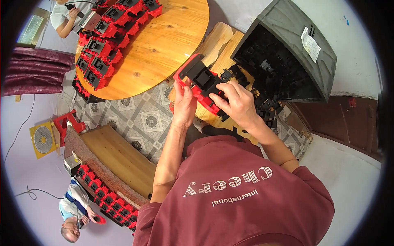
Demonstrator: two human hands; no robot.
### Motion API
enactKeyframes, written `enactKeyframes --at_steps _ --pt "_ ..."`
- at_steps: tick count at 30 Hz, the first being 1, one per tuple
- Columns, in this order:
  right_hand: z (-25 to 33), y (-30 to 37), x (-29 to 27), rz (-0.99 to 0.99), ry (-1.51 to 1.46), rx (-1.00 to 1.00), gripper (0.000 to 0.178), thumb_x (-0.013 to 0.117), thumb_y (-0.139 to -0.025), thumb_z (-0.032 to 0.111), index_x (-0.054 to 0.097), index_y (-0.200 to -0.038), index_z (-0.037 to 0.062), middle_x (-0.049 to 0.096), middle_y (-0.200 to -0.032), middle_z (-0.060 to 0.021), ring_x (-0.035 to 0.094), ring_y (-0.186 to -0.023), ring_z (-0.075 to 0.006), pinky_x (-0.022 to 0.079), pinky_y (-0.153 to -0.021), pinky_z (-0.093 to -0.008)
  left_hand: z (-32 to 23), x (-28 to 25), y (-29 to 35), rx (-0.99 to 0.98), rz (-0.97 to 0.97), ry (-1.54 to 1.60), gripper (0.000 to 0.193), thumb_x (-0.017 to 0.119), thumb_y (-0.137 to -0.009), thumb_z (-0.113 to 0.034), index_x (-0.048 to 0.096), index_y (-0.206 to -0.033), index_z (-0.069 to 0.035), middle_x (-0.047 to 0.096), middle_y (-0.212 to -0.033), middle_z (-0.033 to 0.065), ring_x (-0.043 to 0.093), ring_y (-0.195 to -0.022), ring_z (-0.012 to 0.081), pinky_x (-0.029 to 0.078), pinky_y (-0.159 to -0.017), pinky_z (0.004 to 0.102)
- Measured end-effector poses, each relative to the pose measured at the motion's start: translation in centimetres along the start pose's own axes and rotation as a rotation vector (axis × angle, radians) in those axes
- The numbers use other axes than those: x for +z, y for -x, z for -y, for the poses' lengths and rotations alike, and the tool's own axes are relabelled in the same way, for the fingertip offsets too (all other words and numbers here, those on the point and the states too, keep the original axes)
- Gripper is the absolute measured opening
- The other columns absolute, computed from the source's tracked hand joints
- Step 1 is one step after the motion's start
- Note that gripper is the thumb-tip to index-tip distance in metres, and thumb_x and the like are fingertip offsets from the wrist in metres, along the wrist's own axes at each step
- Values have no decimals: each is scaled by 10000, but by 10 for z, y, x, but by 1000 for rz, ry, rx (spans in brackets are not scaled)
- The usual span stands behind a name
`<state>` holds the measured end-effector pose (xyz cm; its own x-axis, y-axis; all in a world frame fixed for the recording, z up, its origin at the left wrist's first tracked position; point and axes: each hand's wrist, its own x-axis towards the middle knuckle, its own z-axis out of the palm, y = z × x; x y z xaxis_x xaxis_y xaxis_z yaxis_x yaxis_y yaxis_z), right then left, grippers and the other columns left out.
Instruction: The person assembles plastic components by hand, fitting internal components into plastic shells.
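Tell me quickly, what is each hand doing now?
Left hand: closed on the red and black plastic part.
Right hand: closed on the same part, fingers over its black piece.

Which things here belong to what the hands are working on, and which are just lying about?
In hand:
left hand and right hand, both on the red-and-black plastic housing
tipped black crate of black plastic parts

Lying about:
stacked red-and-black housings on the round wooden table
yellow square fan
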<state>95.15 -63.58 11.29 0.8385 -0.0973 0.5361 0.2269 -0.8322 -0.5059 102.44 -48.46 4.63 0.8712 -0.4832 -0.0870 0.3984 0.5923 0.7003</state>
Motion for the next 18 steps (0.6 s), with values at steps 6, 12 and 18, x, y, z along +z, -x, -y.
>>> enactKeyframes --at_steps 6,12,18 --pt "6 -9 10 70 17 -86 283 810 -753 131 637 -945 17 585 -772 -83 589 -603 -233 484 -519 -327 -8 -5 3 48 -12 -21 940 634 -927 -195 -61 -1558 -244 310 -1502 113 403 -1336 264 336 -1107 438" --pt "1 -48 39 7 -253 152 325 738 -843 153 653 -1133 35 614 -972 -101 616 -839 -217 505 -740 -323 -25 -9 6 -83 -132 -25 979 664 -854 -170 -10 -1563 -210 325 -1491 108 360 -1358 264 324 -1117 436" --pt "2 -77 88 202 -402 53 549 709 -882 309 547 -1356 81 552 -1277 -140 538 -1198 -250 442 -990 -347 -51 -29 1 -20 -206 -30 829 598 -943 -265 46 -1559 -215 353 -1474 101 406 -1323 251 381 -1076 424"
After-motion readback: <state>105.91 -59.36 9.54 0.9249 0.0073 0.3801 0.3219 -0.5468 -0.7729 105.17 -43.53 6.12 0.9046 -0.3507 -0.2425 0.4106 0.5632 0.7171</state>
